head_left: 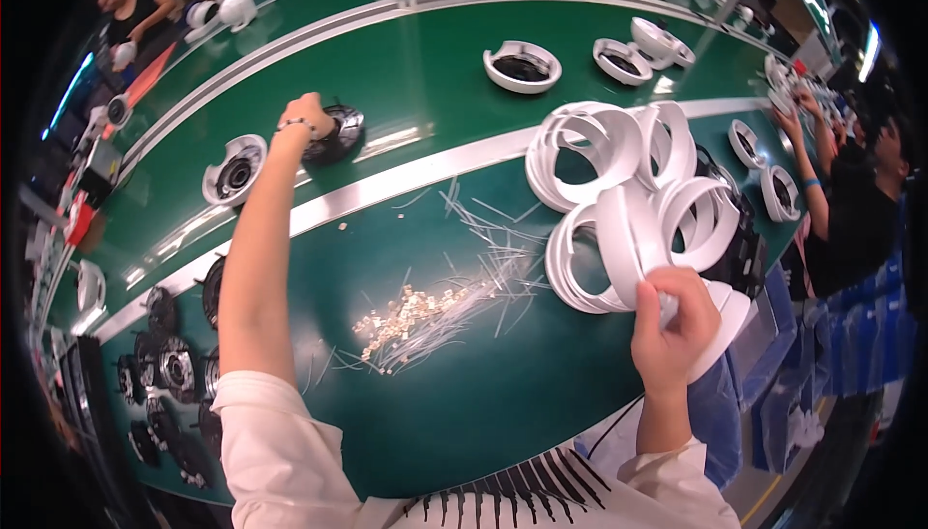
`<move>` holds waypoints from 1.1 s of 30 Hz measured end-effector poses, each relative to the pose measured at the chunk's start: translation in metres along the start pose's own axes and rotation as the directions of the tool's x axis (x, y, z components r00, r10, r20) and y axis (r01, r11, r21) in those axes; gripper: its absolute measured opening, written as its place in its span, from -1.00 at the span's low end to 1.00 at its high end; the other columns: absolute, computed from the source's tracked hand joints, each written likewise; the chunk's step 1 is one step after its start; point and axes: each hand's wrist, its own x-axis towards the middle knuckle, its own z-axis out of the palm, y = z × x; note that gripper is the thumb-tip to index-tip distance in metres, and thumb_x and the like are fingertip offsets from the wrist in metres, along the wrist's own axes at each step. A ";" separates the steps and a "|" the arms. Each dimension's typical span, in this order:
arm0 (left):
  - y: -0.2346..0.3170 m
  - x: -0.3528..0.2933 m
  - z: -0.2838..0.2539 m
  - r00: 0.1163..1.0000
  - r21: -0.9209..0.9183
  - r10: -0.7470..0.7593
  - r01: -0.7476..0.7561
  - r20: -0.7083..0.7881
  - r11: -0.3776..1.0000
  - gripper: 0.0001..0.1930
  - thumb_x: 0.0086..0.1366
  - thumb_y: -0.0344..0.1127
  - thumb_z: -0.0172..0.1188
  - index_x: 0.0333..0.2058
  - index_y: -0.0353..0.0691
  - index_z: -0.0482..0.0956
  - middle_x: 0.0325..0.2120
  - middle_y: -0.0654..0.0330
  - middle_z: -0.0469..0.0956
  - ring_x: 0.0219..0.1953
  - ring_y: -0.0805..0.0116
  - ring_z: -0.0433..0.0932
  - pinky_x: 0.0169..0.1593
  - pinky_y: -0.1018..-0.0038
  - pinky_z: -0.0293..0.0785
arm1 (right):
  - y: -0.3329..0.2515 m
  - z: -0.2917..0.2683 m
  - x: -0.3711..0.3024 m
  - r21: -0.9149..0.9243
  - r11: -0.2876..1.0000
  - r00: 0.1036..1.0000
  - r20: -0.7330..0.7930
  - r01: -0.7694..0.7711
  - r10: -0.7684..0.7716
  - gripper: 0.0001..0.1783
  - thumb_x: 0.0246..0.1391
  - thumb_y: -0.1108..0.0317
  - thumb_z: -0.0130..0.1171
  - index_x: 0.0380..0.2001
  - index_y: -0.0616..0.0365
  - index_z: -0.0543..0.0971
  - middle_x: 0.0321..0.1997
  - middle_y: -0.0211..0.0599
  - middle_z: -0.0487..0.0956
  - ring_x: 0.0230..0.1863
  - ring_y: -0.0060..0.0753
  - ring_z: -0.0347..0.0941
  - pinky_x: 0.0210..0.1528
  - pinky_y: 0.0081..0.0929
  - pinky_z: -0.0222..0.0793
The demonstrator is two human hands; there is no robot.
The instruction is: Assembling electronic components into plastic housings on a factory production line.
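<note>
- Black round part [335, 134] lies on the green conveyor belt [425, 74], on the far side of the silver rail [406, 181], directly under the left hand [307, 115].
- Left hand reaches far out, fingers curled down and closed on the black part's near-left edge.
- Right hand [672, 321] is clenched on a white ring [633, 239] at the near edge of the pile of white rings [619, 157], thumb pressed on its rim.
- Clear plastic strips [483, 249] and small pale bits [411, 311] lie scattered between the two arms.
- White dome housing [235, 169] sits on the belt just left of the black part.
</note>
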 end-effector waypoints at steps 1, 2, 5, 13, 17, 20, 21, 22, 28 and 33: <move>0.002 -0.003 -0.003 1.000 -0.018 -0.004 0.004 -0.008 1.000 -0.53 -0.10 -0.33 0.09 -0.10 -0.21 0.42 -0.10 -0.06 0.38 -0.02 0.05 0.35 0.01 0.29 0.31 | -0.009 -0.003 -0.003 -0.037 0.997 0.997 -0.017 0.074 -0.075 -0.86 -0.32 0.62 0.18 -0.59 0.19 0.47 -0.60 -0.28 0.48 -0.58 -0.33 0.41 -0.53 -0.58 0.28; -0.006 -0.003 0.001 0.998 -0.061 0.004 -0.008 -0.063 0.998 -0.52 -0.12 -0.33 0.11 -0.11 -0.19 0.43 -0.12 -0.05 0.40 -0.04 0.06 0.37 0.01 0.34 0.31 | -0.022 -0.009 -0.007 0.010 0.987 0.986 0.049 0.160 -0.161 -0.83 -0.36 0.61 0.20 -0.58 0.15 0.49 -0.60 -0.32 0.48 -0.58 -0.35 0.42 -0.55 -0.59 0.29; -0.024 -0.016 -0.001 0.999 -0.272 0.033 -0.034 -0.009 0.962 -0.57 -0.15 -0.31 0.17 -0.18 -0.17 0.49 -0.17 -0.01 0.45 -0.12 0.13 0.44 -0.04 0.41 0.35 | -0.049 -0.012 -0.028 0.372 0.859 0.808 0.343 0.352 -0.480 -0.77 -0.38 0.50 0.21 -0.48 0.12 0.57 -0.57 -0.38 0.49 -0.57 -0.48 0.43 -0.61 -0.64 0.27; -0.009 -0.163 -0.036 0.988 -0.933 0.151 -0.046 0.009 0.357 -0.74 0.08 -0.50 0.04 -0.20 -0.32 0.31 -0.32 0.15 0.40 -0.35 0.45 0.46 -0.36 0.52 0.47 | -0.088 0.034 -0.126 0.438 0.869 0.676 0.571 0.229 -0.466 -0.83 -0.24 0.34 0.23 -0.66 0.12 0.44 -0.67 -0.49 0.29 -0.72 -0.57 0.20 -0.73 -0.68 0.14; -0.017 -0.247 -0.050 0.968 -0.989 0.210 0.123 0.137 0.079 -0.68 0.14 -0.50 0.01 -0.11 -0.32 0.21 -0.25 0.13 0.41 -0.29 0.44 0.47 -0.30 0.48 0.51 | -0.095 0.031 -0.090 0.384 0.909 0.463 0.784 0.164 -0.415 -0.24 -0.41 0.12 0.33 -0.07 0.20 0.32 0.02 -0.11 0.26 0.04 -0.02 0.18 0.00 -0.10 0.15; -0.031 -0.291 -0.037 0.983 -0.990 0.164 0.099 0.081 -0.105 -0.64 0.11 -0.50 0.05 -0.11 -0.30 0.19 -0.25 0.14 0.42 -0.26 0.47 0.45 -0.27 0.54 0.47 | -0.088 0.027 -0.063 0.245 0.942 0.203 0.934 0.231 -0.293 0.19 -0.59 0.07 0.41 0.15 0.17 0.00 0.26 0.03 -0.18 0.25 0.21 -0.28 0.16 0.16 -0.24; -0.034 -0.300 -0.029 0.983 -0.983 0.174 0.093 0.064 -0.160 -0.63 0.10 -0.51 0.06 -0.11 -0.29 0.19 -0.23 0.14 0.42 -0.23 0.46 0.45 -0.22 0.53 0.46 | -0.083 0.030 -0.062 0.231 0.943 0.167 0.947 0.240 -0.274 0.23 -0.62 0.07 0.43 0.16 0.17 -0.03 0.26 0.07 -0.21 0.26 0.22 -0.29 0.16 0.16 -0.24; -0.030 -0.310 -0.027 0.986 -0.963 0.157 0.096 0.057 -0.253 -0.60 0.08 -0.53 0.07 -0.10 -0.27 0.17 -0.21 0.13 0.41 -0.18 0.42 0.44 -0.20 0.51 0.45 | -0.079 0.033 -0.065 0.219 0.958 0.158 0.956 0.183 -0.249 0.20 -0.61 0.14 0.43 0.16 0.18 -0.02 0.25 0.06 -0.15 0.24 0.20 -0.24 0.17 0.08 -0.20; -0.023 -0.340 -0.010 0.991 -0.923 0.106 -0.031 -0.077 -0.383 -0.52 0.08 -0.57 0.05 -0.03 -0.31 0.08 -0.07 0.06 0.29 -0.07 0.36 0.37 -0.07 0.44 0.39 | -0.070 0.024 -0.056 0.295 0.955 0.414 0.867 0.017 -0.276 0.17 -0.62 0.19 0.43 0.12 0.32 0.00 0.16 0.10 0.03 0.14 0.14 -0.05 0.17 -0.13 -0.08; -0.009 -0.349 -0.003 0.979 -0.899 0.069 -0.145 -0.190 -0.414 -0.41 0.06 -0.61 0.02 0.07 -0.31 0.02 0.02 0.09 0.21 0.10 0.35 0.19 0.16 0.42 0.07 | -0.059 0.030 -0.049 0.670 0.606 0.852 0.524 -0.428 0.022 0.34 -0.69 0.30 0.49 0.17 0.34 -0.18 0.23 0.03 -0.07 0.25 -0.23 -0.08 0.22 -0.36 -0.12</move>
